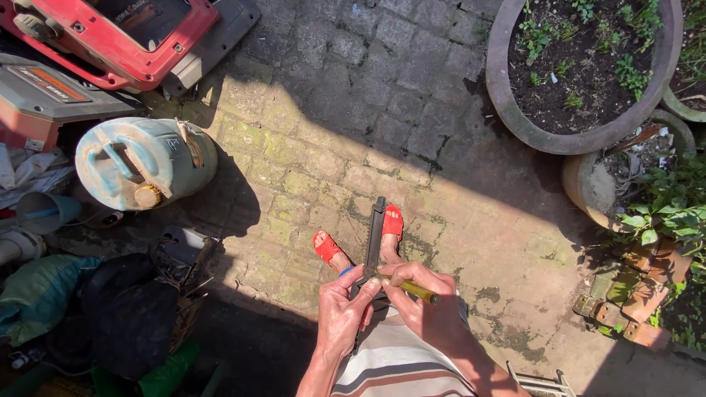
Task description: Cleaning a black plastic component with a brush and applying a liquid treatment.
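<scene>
My left hand (344,309) grips the near end of a long, narrow dark metal bar (376,231) that points away from me towards my feet. A blue bit shows at my left fingertips. My right hand (421,303) is closed on a tool with a yellow-green handle (419,292), its tip pressed against the bar where my left hand holds it. Both hands meet above my lap, over a striped garment (401,364). My feet in red sandals (393,220) rest on the brick paving beneath the bar.
A pale blue gas cylinder (143,162) lies at the left, red machines (110,37) behind it, dark bags and clutter (125,309) at lower left. Large plant pots (581,66) and bricks (640,301) stand at the right. Mossy paving (316,132) stretches ahead.
</scene>
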